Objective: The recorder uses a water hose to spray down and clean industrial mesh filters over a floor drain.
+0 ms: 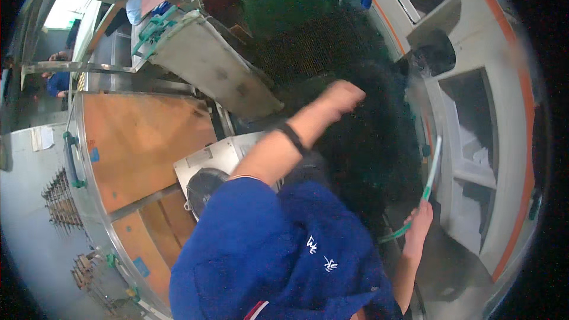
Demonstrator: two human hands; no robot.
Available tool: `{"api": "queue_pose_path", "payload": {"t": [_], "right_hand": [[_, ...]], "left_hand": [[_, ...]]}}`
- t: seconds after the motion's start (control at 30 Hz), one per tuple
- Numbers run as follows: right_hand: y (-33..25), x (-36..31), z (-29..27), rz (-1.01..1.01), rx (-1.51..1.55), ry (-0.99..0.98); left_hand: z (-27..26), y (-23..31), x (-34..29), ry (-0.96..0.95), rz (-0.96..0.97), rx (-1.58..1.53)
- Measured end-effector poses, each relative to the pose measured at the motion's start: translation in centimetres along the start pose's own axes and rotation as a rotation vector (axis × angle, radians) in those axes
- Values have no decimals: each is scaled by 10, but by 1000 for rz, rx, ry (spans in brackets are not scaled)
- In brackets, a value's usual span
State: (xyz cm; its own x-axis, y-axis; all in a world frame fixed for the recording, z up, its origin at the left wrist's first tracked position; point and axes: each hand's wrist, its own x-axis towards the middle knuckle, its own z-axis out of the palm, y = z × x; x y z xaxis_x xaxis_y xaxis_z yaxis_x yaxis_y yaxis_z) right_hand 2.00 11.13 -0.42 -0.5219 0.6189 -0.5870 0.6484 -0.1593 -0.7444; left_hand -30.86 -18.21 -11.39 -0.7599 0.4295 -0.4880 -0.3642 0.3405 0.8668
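Off to the right, green hose point(427, 191) with pale tip, near white cabinet point(511, 112). Right hand point(419, 218) wrapped around hose. Left hand point(342, 99) blurred, out over dark floor point(370, 148); can't tell if clenched or relaxed. Orange panels point(145, 139) at left.

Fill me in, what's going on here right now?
A person in a blue top has the fingers of the right hand closed around a green hose, its pale front end angled up alongside a pale unit with open compartments. The left hand, a dark band on its wrist, is stretched out over the dark floor; it is blurred, so I can't tell whether it holds anything. Orange-brown panels stand off to the left.
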Motion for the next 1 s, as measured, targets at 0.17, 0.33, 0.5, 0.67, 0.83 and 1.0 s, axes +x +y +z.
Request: {"api": "queue_pose_path", "payload": {"t": [0.17, 0.33, 0.5, 0.67, 0.83, 1.0], "right_hand": [[4, -40, 43, 153, 12, 83], [29, -42, 67, 238, -242, 183], [103, -7, 14, 30, -465, 98], [62, -28, 78, 141, -459, 25], [79, -22, 47, 55, -488, 20], [99, -21, 16, 111, -616, -74]], "left_hand": [[-438, -121, -67, 1148, -59, 521], [-633, -114, -158, 1402, -466, 904], [-682, -137, -168, 1082, -152, 1070], [-701, -163, -196, 1022, 27, 1234], [-653, -99, -188, 781, -187, 1334], [-572, -41, -219, 529, -92, 1236]]}}
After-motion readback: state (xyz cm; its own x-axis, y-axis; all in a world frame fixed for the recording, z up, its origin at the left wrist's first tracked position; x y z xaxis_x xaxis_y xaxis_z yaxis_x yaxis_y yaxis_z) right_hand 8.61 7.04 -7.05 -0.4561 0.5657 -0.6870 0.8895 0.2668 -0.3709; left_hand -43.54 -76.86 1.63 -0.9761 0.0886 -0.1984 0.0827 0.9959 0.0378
